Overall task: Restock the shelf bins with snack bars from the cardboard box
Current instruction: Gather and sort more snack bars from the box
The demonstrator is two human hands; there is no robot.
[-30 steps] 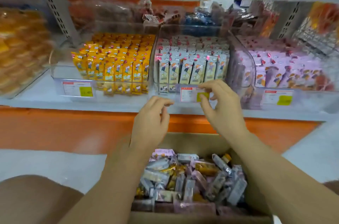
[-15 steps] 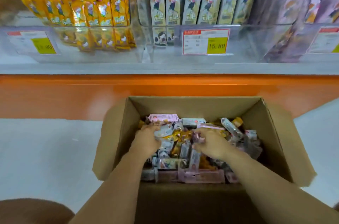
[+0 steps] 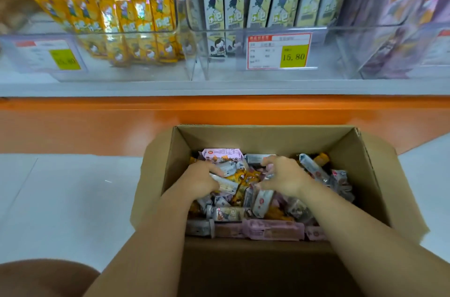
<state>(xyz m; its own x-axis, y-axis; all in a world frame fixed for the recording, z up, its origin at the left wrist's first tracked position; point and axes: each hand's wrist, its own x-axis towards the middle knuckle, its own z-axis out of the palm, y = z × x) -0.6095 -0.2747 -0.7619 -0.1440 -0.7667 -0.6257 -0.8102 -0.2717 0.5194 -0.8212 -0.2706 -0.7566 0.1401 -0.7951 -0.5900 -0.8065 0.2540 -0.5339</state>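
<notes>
In the cardboard box [image 3: 267,139], the left hand [image 3: 202,181] grips a pale foil bar [image 3: 226,184]. The right hand [image 3: 286,177] curls over glossy snack bars [image 3: 272,232], grasp unclear.

The floor [image 3: 60,199] carries the box [image 3: 267,141] surrounding the hands [image 3: 202,178]. Beyond them, the shelf [image 3: 219,88] carries clear bins [image 3: 219,71] side by side.

The left hand [image 3: 202,180] and right hand [image 3: 285,175] reach forward palm-down (fingers curled).

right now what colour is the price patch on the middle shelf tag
Yellow-green price patch; the head view shows it.
</notes>
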